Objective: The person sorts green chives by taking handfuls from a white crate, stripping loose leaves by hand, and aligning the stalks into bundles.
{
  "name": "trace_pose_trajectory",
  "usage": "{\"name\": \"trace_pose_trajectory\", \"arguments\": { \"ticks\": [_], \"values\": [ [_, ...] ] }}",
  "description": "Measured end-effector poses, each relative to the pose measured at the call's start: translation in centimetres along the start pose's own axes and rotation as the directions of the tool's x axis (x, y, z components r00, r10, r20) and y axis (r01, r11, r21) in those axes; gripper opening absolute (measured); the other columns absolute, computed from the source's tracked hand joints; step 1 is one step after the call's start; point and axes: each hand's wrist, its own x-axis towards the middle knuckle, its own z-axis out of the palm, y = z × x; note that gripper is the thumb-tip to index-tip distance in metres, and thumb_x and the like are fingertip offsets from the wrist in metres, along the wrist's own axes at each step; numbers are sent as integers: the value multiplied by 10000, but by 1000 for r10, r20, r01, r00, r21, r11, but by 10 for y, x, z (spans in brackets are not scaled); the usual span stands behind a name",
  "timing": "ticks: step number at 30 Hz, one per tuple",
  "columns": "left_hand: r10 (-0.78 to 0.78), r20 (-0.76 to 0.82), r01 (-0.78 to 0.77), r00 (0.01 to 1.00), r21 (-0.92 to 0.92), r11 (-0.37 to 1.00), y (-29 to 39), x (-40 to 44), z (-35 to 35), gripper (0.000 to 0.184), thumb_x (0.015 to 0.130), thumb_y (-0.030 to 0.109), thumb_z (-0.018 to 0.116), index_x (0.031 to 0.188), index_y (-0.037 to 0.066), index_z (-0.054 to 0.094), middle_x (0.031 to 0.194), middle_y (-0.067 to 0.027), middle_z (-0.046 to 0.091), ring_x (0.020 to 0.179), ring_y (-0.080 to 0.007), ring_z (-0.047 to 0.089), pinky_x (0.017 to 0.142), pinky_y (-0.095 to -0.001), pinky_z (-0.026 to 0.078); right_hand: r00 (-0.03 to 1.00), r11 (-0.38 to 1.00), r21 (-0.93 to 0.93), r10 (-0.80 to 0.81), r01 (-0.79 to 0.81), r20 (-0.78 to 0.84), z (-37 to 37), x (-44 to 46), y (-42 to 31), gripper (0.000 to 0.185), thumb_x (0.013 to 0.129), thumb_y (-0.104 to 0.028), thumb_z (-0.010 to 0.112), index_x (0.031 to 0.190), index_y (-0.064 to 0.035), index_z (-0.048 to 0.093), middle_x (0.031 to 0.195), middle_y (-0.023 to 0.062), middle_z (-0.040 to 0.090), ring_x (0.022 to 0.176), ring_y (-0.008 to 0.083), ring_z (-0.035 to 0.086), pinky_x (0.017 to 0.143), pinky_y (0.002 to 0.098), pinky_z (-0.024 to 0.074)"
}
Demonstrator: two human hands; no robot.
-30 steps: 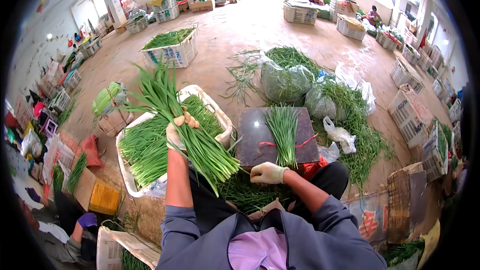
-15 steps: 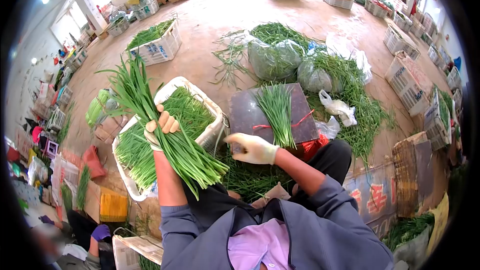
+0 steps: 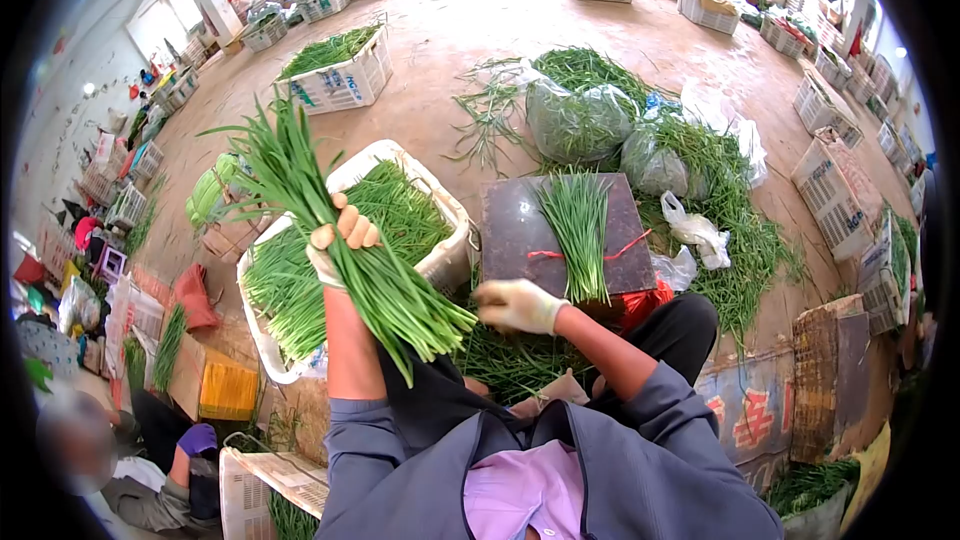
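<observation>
My left hand [image 3: 350,228] wears a glove with bare fingertips and is closed around a thick bunch of garlic chives [image 3: 390,300]. Its leaves fan up to the left, and the pale stem ends point down right. My right hand [image 3: 520,306], also gloved, is beside those stem ends with its fingers curled together; what they may hold is hidden. Another bunch of chives [image 3: 577,230] lies on a dark board [image 3: 510,230], across a red tie [image 3: 628,246]. Below my left arm stands a white basket [image 3: 462,240] filled with loose chives.
Bags of greens [image 3: 580,125] and a loose green heap [image 3: 745,260] lie beyond and right of the board. A white crate [image 3: 345,86] of greens stands ahead. At lower left sits another person with a purple glove [image 3: 198,439]. Stacked crates [image 3: 828,180] line the right side.
My right hand has moved slightly left and down to the stem ends of the held bunch. My left hand keeps its grip. The whole view has shifted a little right.
</observation>
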Motion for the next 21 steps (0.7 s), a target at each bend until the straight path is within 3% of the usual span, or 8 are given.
{"name": "trace_pose_trajectory", "arguments": {
  "ticks": [3,5,7,9,13,15,17,21],
  "values": [
    [-23,53,23,998,-10,1000,-18,-2,-10,469,771,132,679,1215,38,557,712,0,455,649,-168,465,661,-350,414,978,876,461,-51,142,-204,4,32,-53,461,870,-296,706,1210,2,621,1077,166,699,998,197,663,903,332,500],
    [-10,33,10,999,-5,1000,-28,-6,-12,481,763,115,688,1221,51,557,800,-41,563,718,-217,538,725,-392,456,963,972,204,-61,117,-264,0,43,-75,376,884,-172,714,1168,64,641,1046,114,711,919,148,647,851,299,510],
    [7,76,-8,997,14,1000,-29,-10,-19,495,748,96,710,1218,58,559,837,-54,600,777,-244,584,746,-413,468,945,962,256,-4,92,-326,2,47,-69,312,861,-227,716,1061,12,689,937,100,722,868,155,668,842,323,503],
    [23,56,-26,998,38,999,-26,-19,-24,505,738,84,725,1216,71,562,852,-56,611,827,-261,607,771,-427,478,950,807,585,117,78,-289,5,42,-64,216,886,-122,692,1038,32,698,936,64,720,844,123,651,805,255,500],
    [97,-44,-101,994,-86,991,-22,-30,-33,509,751,75,705,1240,110,570,896,-16,605,863,-219,587,834,-385,460,959,528,841,157,120,-235,1,23,-61,170,943,-80,606,1076,26,616,951,81,680,836,149,618,774,280,498],
    [136,-23,-138,990,-166,976,-15,-29,-37,497,766,71,685,1250,113,580,891,3,593,832,-174,554,818,-354,444,971,188,953,-11,236,-238,4,8,-41,88,947,-51,547,1009,6,570,856,74,622,746,191,569,741,325,489],
    [190,-75,-202,979,-202,958,-6,-30,-37,455,796,81,650,1246,101,589,870,14,579,780,-146,530,776,-336,433,979,212,956,-32,202,-200,1,-14,-31,111,959,-75,520,945,8,592,764,80,577,719,208,572,746,347,488],
    [200,-110,-210,974,-83,974,13,-34,-52,451,795,85,643,1242,93,593,858,12,573,736,-136,509,737,-325,425,978,707,676,158,-210,138,5,-57,-6,123,933,-76,528,932,18,608,771,106,641,729,180,605,703,317,504]
  ]
}}
